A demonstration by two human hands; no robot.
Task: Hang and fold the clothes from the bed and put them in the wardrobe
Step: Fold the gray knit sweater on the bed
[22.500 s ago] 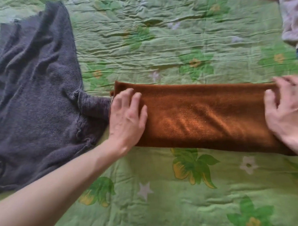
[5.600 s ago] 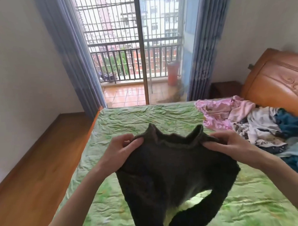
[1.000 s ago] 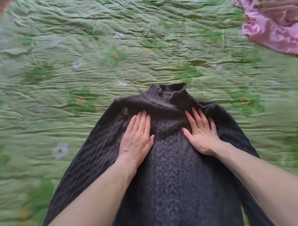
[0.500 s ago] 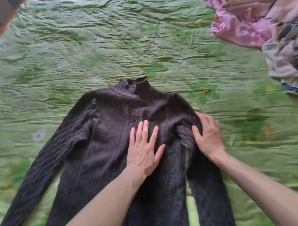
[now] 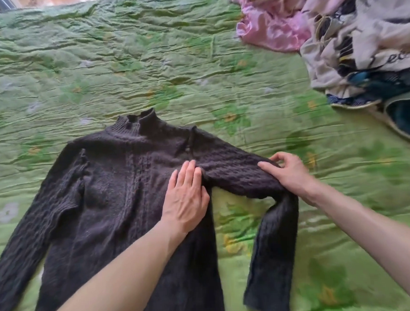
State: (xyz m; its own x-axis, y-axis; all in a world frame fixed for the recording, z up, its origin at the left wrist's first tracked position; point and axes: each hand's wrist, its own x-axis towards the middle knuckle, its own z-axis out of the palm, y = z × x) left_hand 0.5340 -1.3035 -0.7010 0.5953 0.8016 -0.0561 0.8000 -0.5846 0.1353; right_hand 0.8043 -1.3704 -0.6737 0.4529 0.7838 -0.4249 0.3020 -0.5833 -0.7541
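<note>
Dark knitted sweater [image 5: 112, 193] lies flat; left hand [image 5: 185, 198] presses it, fingers straight, while right hand [image 5: 290, 173] at three o'clock pinches its sleeve [image 5: 242, 175].

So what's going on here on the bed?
A person is laying out a dark knitted sweater on the green bedspread, seemingly getting ready to fold it. The left hand presses flat on the chest of the sweater, while the right hand holds the right sleeve near its bend, stretched out to the side. A pile of unfolded clothes waits at the far right corner.
</note>
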